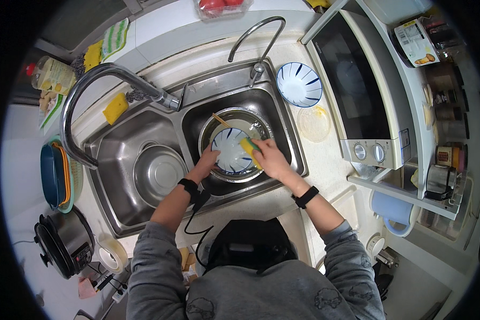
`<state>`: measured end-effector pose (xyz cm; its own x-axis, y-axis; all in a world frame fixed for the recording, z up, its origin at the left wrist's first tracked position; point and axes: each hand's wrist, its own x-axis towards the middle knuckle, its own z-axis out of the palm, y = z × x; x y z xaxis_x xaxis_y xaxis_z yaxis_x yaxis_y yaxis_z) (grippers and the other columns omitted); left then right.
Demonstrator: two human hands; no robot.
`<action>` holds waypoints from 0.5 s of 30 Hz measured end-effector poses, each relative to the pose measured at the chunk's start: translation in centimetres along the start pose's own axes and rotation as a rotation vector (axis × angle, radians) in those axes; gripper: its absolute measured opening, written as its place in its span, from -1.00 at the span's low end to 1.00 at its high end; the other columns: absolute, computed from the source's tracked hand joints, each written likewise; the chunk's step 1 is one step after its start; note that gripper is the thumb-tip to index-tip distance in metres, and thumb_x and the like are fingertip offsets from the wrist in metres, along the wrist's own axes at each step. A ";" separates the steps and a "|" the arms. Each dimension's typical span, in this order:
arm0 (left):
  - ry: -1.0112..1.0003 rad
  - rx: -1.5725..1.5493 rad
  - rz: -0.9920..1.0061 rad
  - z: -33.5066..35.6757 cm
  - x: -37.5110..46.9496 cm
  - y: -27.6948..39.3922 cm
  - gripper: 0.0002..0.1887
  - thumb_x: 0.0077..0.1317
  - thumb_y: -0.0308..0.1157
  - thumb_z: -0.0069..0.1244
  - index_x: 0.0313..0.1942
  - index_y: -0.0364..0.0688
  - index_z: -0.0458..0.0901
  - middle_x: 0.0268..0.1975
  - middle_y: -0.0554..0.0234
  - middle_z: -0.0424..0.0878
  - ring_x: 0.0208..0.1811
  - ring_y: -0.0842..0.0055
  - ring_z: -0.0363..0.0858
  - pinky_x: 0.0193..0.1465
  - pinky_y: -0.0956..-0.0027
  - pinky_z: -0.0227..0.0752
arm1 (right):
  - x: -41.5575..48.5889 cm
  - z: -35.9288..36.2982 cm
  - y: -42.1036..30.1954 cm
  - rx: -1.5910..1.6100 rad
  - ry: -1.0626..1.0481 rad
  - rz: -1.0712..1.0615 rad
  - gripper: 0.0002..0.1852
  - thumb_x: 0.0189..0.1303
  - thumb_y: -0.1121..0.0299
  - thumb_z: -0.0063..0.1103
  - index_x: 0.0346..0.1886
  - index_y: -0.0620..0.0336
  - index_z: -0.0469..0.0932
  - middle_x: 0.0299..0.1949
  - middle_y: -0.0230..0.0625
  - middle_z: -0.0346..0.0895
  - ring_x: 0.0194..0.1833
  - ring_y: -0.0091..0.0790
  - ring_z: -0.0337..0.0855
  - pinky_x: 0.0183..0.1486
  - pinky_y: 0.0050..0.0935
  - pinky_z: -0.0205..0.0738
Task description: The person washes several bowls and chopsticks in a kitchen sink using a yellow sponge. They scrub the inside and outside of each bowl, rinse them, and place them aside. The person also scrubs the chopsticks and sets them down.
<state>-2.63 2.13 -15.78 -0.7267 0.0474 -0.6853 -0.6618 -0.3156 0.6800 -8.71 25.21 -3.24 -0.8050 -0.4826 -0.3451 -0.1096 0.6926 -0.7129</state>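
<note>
My left hand point(206, 161) grips the left rim of a white bowl with blue stripes point(231, 150). The bowl is held over a round steel basin point(208, 120) in the right sink compartment. My right hand point(271, 158) holds a yellow and green sponge point(249, 151) against the bowl's right side. Wooden chopsticks point(221, 119) stick out behind the bowl, inside the basin. Part of the basin's content is hidden by the bowl and my hands. A second striped bowl point(299, 85) stands on the counter to the right, beside a clear round lid or dish point(314, 123).
The left sink compartment holds a steel pan or bowl point(160, 174), under a large curved faucet point(89, 74). A smaller faucet point(258, 69) rises behind the right compartment. A yellow sponge point(115, 109) lies on the back edge. A microwave point(356, 80) borders the right counter, a rice cooker point(66, 242) the left.
</note>
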 end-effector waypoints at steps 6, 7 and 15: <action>-0.034 -0.205 0.092 2.6 -2.0 1.5 -0.38 0.44 0.19 -0.34 0.28 -0.06 0.25 0.09 0.27 0.48 0.08 0.44 0.50 -0.02 0.32 0.47 | 1.7 5.5 -4.3 0.070 0.045 -0.004 -0.53 0.33 0.19 -0.05 0.27 0.13 0.35 -0.03 0.11 0.37 -0.10 0.18 0.53 0.03 -0.11 0.45; -0.081 -0.235 0.127 2.8 -2.2 1.9 -0.38 0.44 0.20 -0.38 0.27 -0.06 0.26 0.07 0.29 0.48 0.07 0.48 0.50 -0.03 0.36 0.46 | 1.6 5.9 -4.7 0.046 0.015 -0.058 -0.53 0.33 0.20 -0.05 0.27 0.14 0.36 -0.05 0.10 0.37 -0.12 0.18 0.53 0.01 -0.11 0.45; 0.168 0.138 0.416 1.6 -4.3 4.7 -0.47 0.50 0.04 -0.34 0.15 -0.25 0.38 -0.05 0.23 0.51 -0.03 0.61 0.44 0.02 0.49 0.35 | 1.2 1.4 -2.5 -0.769 -0.006 -0.534 -0.57 -0.01 0.38 0.21 0.02 -0.18 0.64 -0.02 -0.33 0.38 0.01 -0.24 0.38 0.08 -0.31 0.18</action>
<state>-2.89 1.93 -9.27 -0.9033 -0.2142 -0.3717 -0.3466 -0.1461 0.9265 -8.58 22.16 -2.74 -0.5343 -0.8402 -0.0928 -0.8211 0.5419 -0.1792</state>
